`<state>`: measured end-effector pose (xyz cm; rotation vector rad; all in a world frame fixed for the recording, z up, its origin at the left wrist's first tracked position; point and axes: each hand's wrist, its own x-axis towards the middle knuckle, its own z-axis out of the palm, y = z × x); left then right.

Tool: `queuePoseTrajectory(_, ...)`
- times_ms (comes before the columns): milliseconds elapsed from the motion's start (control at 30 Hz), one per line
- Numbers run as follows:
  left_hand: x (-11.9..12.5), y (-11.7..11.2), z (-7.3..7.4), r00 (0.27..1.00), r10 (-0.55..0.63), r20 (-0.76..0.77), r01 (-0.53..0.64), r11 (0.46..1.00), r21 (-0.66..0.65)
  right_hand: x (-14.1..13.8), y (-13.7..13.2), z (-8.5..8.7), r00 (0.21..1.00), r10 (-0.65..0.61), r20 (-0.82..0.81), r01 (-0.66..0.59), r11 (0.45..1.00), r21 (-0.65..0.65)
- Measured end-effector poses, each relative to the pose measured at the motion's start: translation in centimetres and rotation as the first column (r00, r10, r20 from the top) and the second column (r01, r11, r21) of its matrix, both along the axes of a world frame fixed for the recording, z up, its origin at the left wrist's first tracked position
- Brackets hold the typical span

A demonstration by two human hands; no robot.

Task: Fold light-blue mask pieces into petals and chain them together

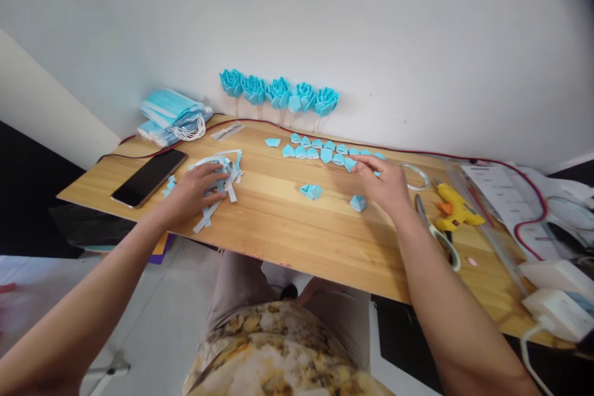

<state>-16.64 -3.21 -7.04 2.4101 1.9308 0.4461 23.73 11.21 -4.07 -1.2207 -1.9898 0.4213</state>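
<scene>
My left hand [197, 187] rests over a loose heap of pale blue and white cut strips [232, 173], its fingers spread on them. At the right end of two rows of small folded blue petals [326, 154], my right hand [383, 182] pinches one blue petal [351, 164] between thumb and fingertips. Nearer to me lie a small cluster of folded blue pieces [310, 191] and a single folded blue piece [357, 203]. Behind the rows, several blue flowers [278, 93] on thin stems lean against the wall.
A black phone [149, 178] lies left of the strips, with a stack of blue face masks [171, 112] behind it. To the right are scissors [439, 235], a yellow glue gun [457, 207], a clear tape roll [415, 177] and white plugs [557, 312]. A red-black cable [417, 153] runs along the back.
</scene>
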Motion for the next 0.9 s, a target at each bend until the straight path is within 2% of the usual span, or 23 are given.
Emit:
queuePoseTrajectory(133,0.2,0.8,1.2,0.997,0.019,0.076,-0.024,0.998,0.060,0.0,-0.1,0.3,0.999,0.000,0.041,0.001,1.000,-0.011)
queuePoseTrajectory(200,0.0,0.3,2.3,0.987,0.079,0.141,-0.099,0.985,0.141,0.2,-0.1,0.5,0.999,-0.011,0.049,0.011,1.000,-0.005)
queuePoseTrajectory(233,-0.2,-0.3,2.8,0.973,0.142,0.184,-0.175,0.968,0.177,0.2,-0.1,0.6,0.999,-0.016,0.043,0.016,1.000,0.002)
queuePoseTrajectory(300,-0.5,-2.1,3.5,0.903,0.322,0.285,-0.383,0.903,0.194,0.5,-0.1,0.8,1.000,-0.024,0.020,0.024,1.000,0.013)
queuePoseTrajectory(367,-0.8,-4.2,3.7,0.780,0.502,0.375,-0.579,0.806,0.124,0.8,-0.1,1.0,0.999,-0.033,-0.011,0.033,0.999,0.021)
queuePoseTrajectory(433,-1.0,-6.1,3.2,0.689,0.620,0.374,-0.679,0.733,0.036,1.0,-0.1,1.1,0.999,-0.046,-0.029,0.047,0.999,0.027)
queuePoseTrajectory(467,-1.0,-6.7,2.7,0.673,0.656,0.342,-0.702,0.712,0.014,1.1,-0.1,1.2,0.998,-0.051,-0.033,0.052,0.998,0.028)
queuePoseTrajectory(567,-1.2,-7.2,1.0,0.703,0.674,0.226,-0.697,0.716,0.037,1.0,-0.1,1.1,0.998,-0.052,-0.029,0.053,0.998,0.019)
queuePoseTrajectory(667,-1.4,-5.7,0.1,0.763,0.612,0.207,-0.638,0.763,0.100,0.8,0.0,0.9,0.999,-0.031,-0.031,0.031,0.999,0.006)
queuePoseTrajectory(767,-1.2,-3.7,0.5,0.803,0.546,0.240,-0.586,0.797,0.148,0.7,-0.1,0.9,0.999,-0.018,-0.036,0.018,1.000,-0.004)
queuePoseTrajectory(867,0.1,-2.2,1.6,0.857,0.478,0.195,-0.516,0.800,0.307,0.8,-0.5,1.7,1.000,-0.011,-0.018,0.011,1.000,-0.001)
queuePoseTrajectory(900,0.8,-1.8,1.8,0.886,0.436,0.157,-0.463,0.819,0.340,0.8,-0.8,2.2,1.000,-0.004,0.004,0.004,1.000,0.003)
